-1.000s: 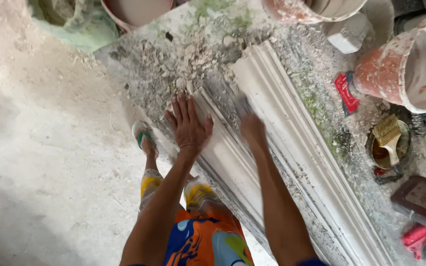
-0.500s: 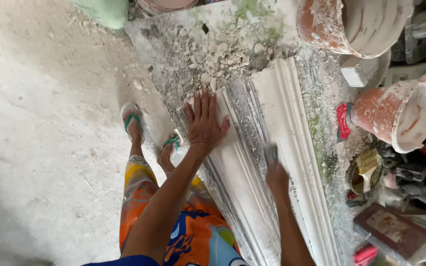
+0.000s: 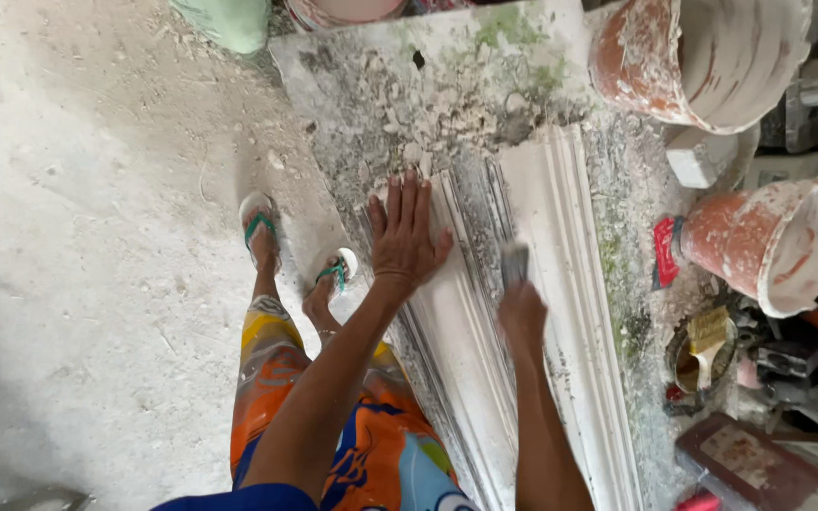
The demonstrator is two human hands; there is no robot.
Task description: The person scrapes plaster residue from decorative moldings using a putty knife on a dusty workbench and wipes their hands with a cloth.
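Note:
A long white plaster cornice moulding (image 3: pixel 560 246) lies along a dusty workbench (image 3: pixel 400 85). My left hand (image 3: pixel 405 233) rests flat on the moulding's near end, fingers spread. My right hand (image 3: pixel 521 310) is closed around a small flat scraper (image 3: pixel 515 261), whose blade touches the grooves in the middle of the moulding. Loose plaster crumbs lie just beyond the moulding's end.
Two plaster-caked orange buckets (image 3: pixel 702 57) (image 3: pixel 778 241) stand at the right. A small tin with a brush (image 3: pixel 702 352), a red tool (image 3: pixel 665 251) and a white block (image 3: pixel 698 156) lie beside them. My feet in green-strapped sandals (image 3: pixel 257 227) stand on the dusty concrete floor at the left.
My right hand has drawn back along the moulding toward me with the scraper. My left hand stays flat on the moulding's end. The view has shifted slightly.

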